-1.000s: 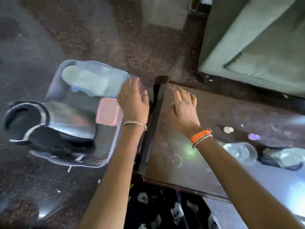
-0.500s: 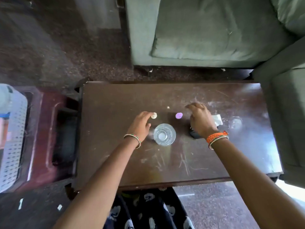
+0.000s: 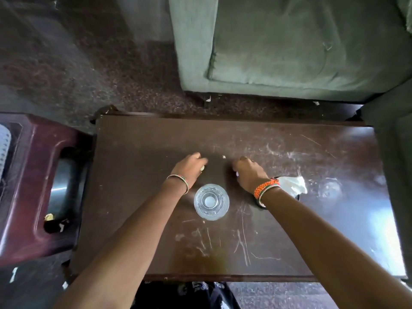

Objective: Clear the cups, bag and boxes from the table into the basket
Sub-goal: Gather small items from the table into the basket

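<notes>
A clear glass cup (image 3: 211, 201) stands upright near the middle of the dark brown table (image 3: 312, 241), between my two wrists. My left hand (image 3: 189, 167) rests on the table just beyond the cup, its fingers closed on a small whitish scrap (image 3: 202, 167). My right hand (image 3: 249, 175) is curled on the tabletop to the right, with a bit of a small purple scrap (image 3: 236, 173) showing under the fingers. A dark round cup holding crumpled white paper (image 3: 292, 186) sits partly hidden behind my right wrist. Only a white sliver of the basket (image 3: 4, 148) shows at the far left.
A maroon plastic stool (image 3: 26, 197) stands against the table's left end, under the basket. A green sofa (image 3: 289, 52) runs along the far side, with its arm at the right end. A tiny crumb (image 3: 224, 156) lies between my hands.
The view swung from the basket to the table. Both hands came from the basket side to the table's middle and closed over the white and purple scraps.
</notes>
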The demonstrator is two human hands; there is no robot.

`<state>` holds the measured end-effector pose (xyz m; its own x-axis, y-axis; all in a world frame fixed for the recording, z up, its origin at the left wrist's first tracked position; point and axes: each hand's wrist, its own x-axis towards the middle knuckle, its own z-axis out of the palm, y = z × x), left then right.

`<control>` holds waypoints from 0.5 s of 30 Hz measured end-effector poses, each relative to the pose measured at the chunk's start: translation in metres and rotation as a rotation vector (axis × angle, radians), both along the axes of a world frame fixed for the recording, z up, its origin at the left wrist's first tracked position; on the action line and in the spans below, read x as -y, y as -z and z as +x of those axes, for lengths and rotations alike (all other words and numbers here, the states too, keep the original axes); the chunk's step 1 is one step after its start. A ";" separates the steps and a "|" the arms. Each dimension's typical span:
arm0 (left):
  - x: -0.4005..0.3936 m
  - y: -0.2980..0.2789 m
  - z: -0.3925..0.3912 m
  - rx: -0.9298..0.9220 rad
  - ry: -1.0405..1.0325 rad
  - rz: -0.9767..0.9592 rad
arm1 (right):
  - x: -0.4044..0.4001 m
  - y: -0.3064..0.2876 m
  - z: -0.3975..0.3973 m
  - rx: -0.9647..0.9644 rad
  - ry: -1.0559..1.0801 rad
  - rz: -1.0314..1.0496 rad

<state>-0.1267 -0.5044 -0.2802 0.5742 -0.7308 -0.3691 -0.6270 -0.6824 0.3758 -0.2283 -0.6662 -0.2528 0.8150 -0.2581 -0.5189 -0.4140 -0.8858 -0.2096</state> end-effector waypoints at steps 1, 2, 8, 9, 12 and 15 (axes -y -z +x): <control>-0.001 -0.004 0.004 -0.004 -0.034 -0.025 | 0.000 -0.004 0.003 0.010 0.021 0.007; -0.004 -0.010 0.008 -0.011 -0.085 -0.059 | -0.001 -0.009 0.007 0.035 0.043 0.013; -0.077 -0.086 0.038 0.127 -0.511 -0.438 | -0.050 -0.073 0.068 0.306 0.026 0.097; -0.100 -0.102 0.043 0.174 -0.578 -0.476 | -0.068 -0.087 0.084 0.354 0.008 0.128; -0.173 -0.144 0.051 0.276 -0.745 -0.505 | -0.137 -0.122 0.129 0.487 -0.029 0.293; -0.247 -0.168 0.051 0.319 -0.914 -0.471 | -0.220 -0.150 0.163 0.542 -0.050 0.508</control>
